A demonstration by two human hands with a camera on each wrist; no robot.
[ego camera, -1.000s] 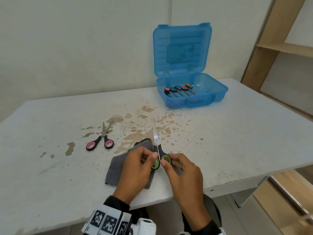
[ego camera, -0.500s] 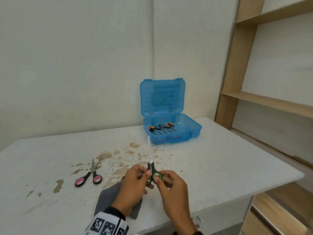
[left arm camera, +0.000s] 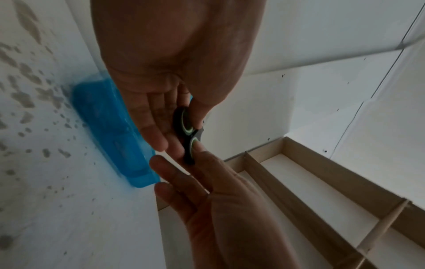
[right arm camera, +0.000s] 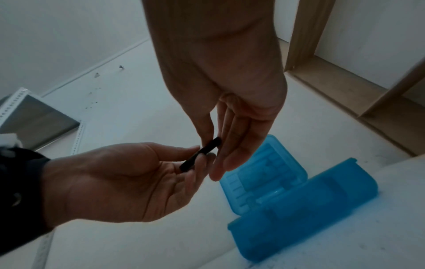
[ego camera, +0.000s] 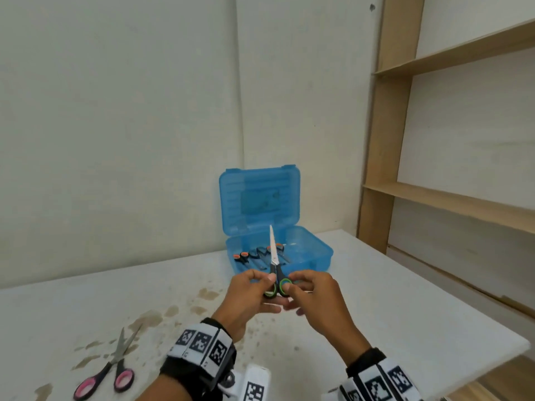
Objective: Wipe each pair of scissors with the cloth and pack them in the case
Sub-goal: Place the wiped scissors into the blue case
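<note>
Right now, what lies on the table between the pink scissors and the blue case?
Only stained table in the head view: brown spots, nothing else, between the pink scissors and the case. The hands hold the green scissors above it, nearer the case.

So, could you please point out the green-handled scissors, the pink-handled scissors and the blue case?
green-handled scissors (ego camera: 278, 277): head view, black handle neck.
pink-handled scissors (ego camera: 123, 380): head view, right pink loop.
blue case (ego camera: 314, 257): head view, right base wall.

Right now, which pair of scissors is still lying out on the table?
The pink-handled scissors, lying on the stained table at near left. The green-handled scissors are held up by both hands, and the orange-handled ones lie in the blue case.
</note>
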